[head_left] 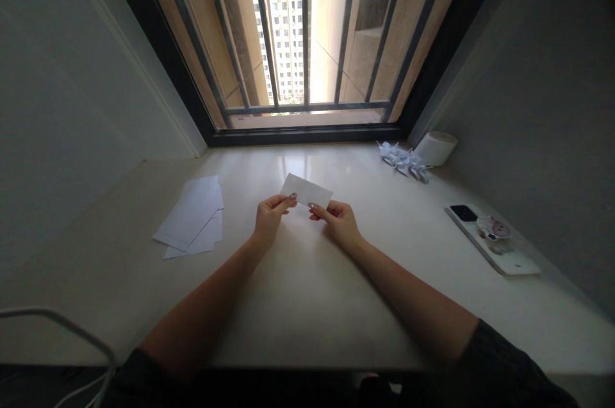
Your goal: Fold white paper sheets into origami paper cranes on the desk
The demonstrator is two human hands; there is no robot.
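Observation:
A small white rectangle of paper (307, 189) is held up between both hands over the pale sill, tilted down to the right. My left hand (271, 216) pinches its lower left part, thumb on the near face. At the lower right edge, my right hand (339, 221) grips it the same way, thumb in front. The fingers behind the paper are partly hidden. To the left of my left hand lie several loose white paper sheets (192, 209), overlapping one another.
A barred window (307, 134) closes off the far side. At the back right, crumpled or folded white paper pieces (403, 160) lie beside a white roll or cup (436, 148). A phone (494, 241) with a round grip rests at right. A pale cable (57, 317) loops at lower left.

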